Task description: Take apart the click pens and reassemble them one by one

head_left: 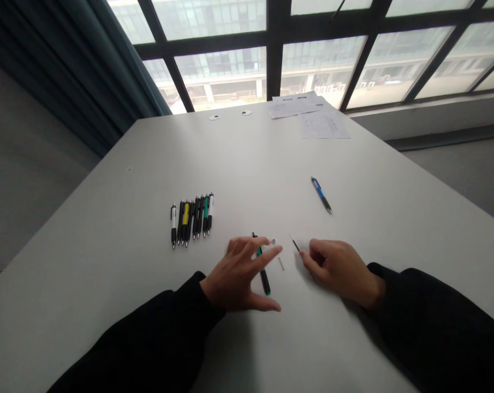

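My left hand [240, 273] hovers with fingers spread over a green and black pen barrel [265, 281], whose middle it partly hides. I cannot tell whether it touches the barrel. Between the thumb and fingers of my right hand [332, 270] is a thin dark pen refill [295, 244], its pale tip pointing up and left. On the table between the hands lies a small spring [281, 263]. A tiny pen tip [273, 241] sits just beyond my left fingertips.
Several pens [191, 218] in black, yellow, green and white lie in a row at left. A blue pen [321, 195] rests farther off at right. Printed papers [324, 125] lie at the far edge of the white table [247, 153], near the windows.
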Motion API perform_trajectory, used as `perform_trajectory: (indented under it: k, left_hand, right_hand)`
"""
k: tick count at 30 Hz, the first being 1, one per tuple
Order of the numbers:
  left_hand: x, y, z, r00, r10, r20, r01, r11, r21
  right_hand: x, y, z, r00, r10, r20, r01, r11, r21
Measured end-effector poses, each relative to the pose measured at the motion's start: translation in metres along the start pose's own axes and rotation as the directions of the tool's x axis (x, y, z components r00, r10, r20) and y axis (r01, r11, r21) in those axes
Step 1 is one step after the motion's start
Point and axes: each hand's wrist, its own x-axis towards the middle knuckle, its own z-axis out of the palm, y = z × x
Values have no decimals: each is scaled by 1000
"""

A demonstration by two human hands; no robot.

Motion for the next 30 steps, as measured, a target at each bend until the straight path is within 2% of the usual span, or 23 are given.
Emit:
perform_trajectory:
  k: [2, 4, 14, 17, 19, 21, 23, 25, 26, 27, 30]
  left_hand:
    - [0, 0, 0, 990, -137, -37, 137, 991, -1]
    - [0, 0, 0, 977, -212, -30, 211, 977, -25]
    - [0, 0, -3, 972, -227, 63, 233, 965, -122]
    - [2, 0, -5, 972, -227, 56, 233, 962, -143]
    - [2, -4, -8, 974, -227, 1, 223, 954, -202]
    - [2, -10, -11, 943, -301, -143, 252, 925, -285]
    - [1, -19, -12, 841, -456, -290, 350, 868, -352]
    - [-1, -26, -12, 748, -586, -311, 470, 799, -376]
    - [-1, -28, -11, 729, -618, -296, 508, 777, -372]
    - [-2, -30, -10, 729, -625, -278, 525, 772, -360]
    - [-2, -30, -7, 778, -571, -261, 494, 813, -308]
  right_hand:
    - [2, 3, -1, 999, -6, -34, 8, 999, 51]
    - [4, 6, -2, 999, -17, -51, 21, 996, 92]
    - [7, 14, -2, 999, -19, -45, 25, 988, 152]
    - [7, 15, -3, 998, -27, -48, 34, 985, 167]
    - [7, 15, -3, 998, -34, -50, 42, 983, 180]
    - [6, 16, -3, 998, -36, -52, 45, 980, 196]
    - [6, 17, -3, 998, -32, -55, 43, 976, 212]
    - [6, 18, -3, 998, -28, -57, 40, 974, 221]
    - [6, 18, -4, 998, -27, -59, 39, 974, 224]
    - [6, 18, -4, 998, -28, -60, 41, 974, 224]
    - [7, 18, -4, 998, -35, -58, 47, 974, 220]
